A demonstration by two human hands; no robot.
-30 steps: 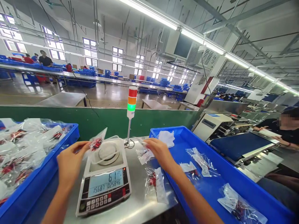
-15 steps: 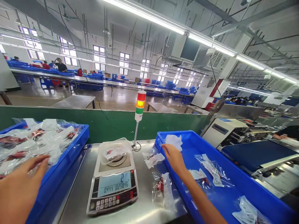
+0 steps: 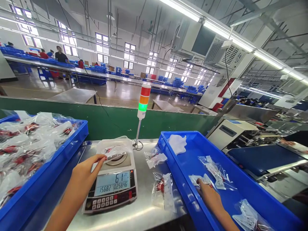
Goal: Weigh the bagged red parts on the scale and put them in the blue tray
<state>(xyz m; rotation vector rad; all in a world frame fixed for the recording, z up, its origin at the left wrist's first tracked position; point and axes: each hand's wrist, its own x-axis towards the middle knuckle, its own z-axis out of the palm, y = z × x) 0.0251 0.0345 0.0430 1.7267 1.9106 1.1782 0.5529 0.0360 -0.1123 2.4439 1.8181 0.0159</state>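
Observation:
A white weighing scale [image 3: 112, 183] stands on the steel table [image 3: 134, 215], its display lit. A clear plastic bag with red parts [image 3: 115, 150] lies on the scale's pan. My left hand [image 3: 85, 175] reaches to the pan's left edge, fingertips pinching that bag. My right hand [image 3: 209, 195] rests inside the blue tray on the right [image 3: 183, 179], fingers curled on a small clear bag [image 3: 199, 180] lying there.
A blue tray [image 3: 60, 160] heaped with filled bags stands at the left. Two bags [image 3: 162, 191] lie on the table beside the scale. A signal tower light [image 3: 141, 102] rises behind it, then a green conveyor wall [image 3: 120, 120]. Machines and a person's hand are at the far right.
My left hand came back from the left tray to the bag on the scale. My right hand dropped from the tray's rim onto a bag inside. The scale's reading changed.

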